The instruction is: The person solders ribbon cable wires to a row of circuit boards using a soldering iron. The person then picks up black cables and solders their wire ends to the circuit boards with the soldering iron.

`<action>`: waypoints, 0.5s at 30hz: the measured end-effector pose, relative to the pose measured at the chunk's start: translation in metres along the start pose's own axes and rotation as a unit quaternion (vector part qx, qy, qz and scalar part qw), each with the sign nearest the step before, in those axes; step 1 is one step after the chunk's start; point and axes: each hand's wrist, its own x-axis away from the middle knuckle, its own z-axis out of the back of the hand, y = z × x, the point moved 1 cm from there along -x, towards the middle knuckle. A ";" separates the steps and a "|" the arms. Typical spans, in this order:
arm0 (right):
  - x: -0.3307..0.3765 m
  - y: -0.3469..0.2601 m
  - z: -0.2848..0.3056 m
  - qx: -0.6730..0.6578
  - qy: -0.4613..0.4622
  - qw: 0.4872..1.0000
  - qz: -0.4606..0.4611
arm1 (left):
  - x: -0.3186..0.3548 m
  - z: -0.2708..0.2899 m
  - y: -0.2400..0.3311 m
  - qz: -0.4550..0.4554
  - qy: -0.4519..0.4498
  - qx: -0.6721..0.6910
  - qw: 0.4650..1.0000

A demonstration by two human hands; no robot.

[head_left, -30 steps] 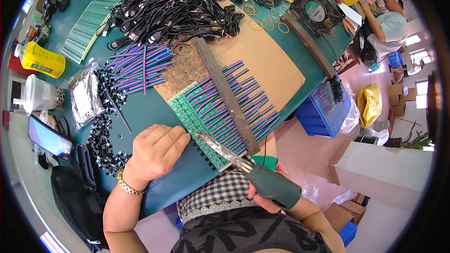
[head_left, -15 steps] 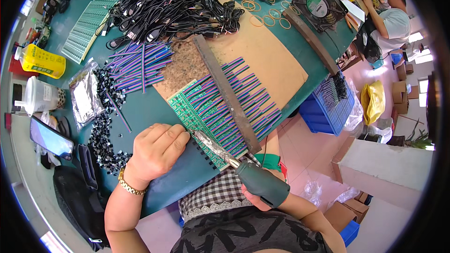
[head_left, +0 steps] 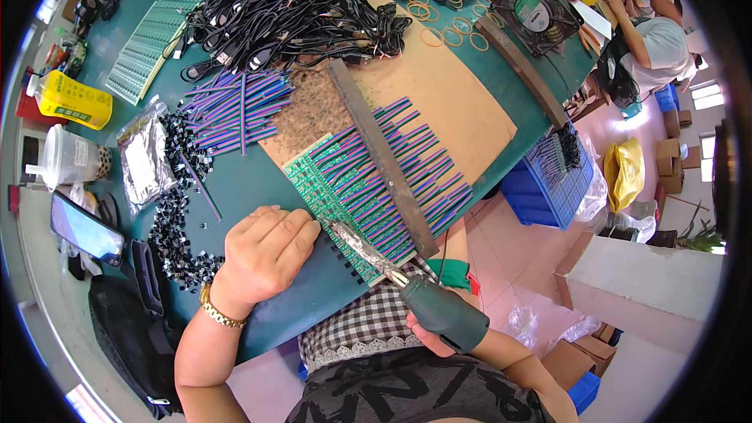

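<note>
My right hand [head_left: 428, 335] is wrapped round the dark green handle of a soldering iron [head_left: 445, 313]. Its worn metal barrel slants up to the left, with the tip near the edge of a green circuit board panel [head_left: 312, 176]. Just left of that tip, my left hand [head_left: 270, 252] is closed with its fingertips at the board's edge; anything pinched there is hidden. Rows of striped flat wires [head_left: 368, 176] extend from the panel to the right, under a dark metal bar [head_left: 380, 160]. Small black connectors [head_left: 351, 268] line part of the panel's lower left edge.
Loose black connectors [head_left: 174, 239] and a pile of striped wires [head_left: 239, 110] lie left of the panel. Black cables [head_left: 290, 12] heap up behind. A fan [head_left: 534, 12] stands at the far right, near another person [head_left: 658, 43]. A blue crate [head_left: 548, 184] sits beyond the table's right edge.
The whole view has shifted slightly. Both hands stay by the panel's edge, and the soldering iron's tip remains close to my left fingertips.
</note>
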 end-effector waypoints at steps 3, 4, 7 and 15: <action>-0.005 0.009 -0.002 0.130 0.031 0.986 0.100 | 0.000 -0.001 -0.001 -0.002 0.000 0.007 1.000; -0.008 0.009 -0.002 0.214 0.066 0.959 0.177 | 0.000 -0.001 -0.001 -0.003 0.002 0.010 1.000; -0.011 0.011 -0.002 0.215 0.056 0.953 0.205 | 0.001 -0.001 -0.002 -0.002 -0.002 0.005 1.000; -0.010 0.000 0.001 0.111 0.003 0.990 0.083 | 0.000 -0.001 0.001 0.016 -0.003 0.028 0.999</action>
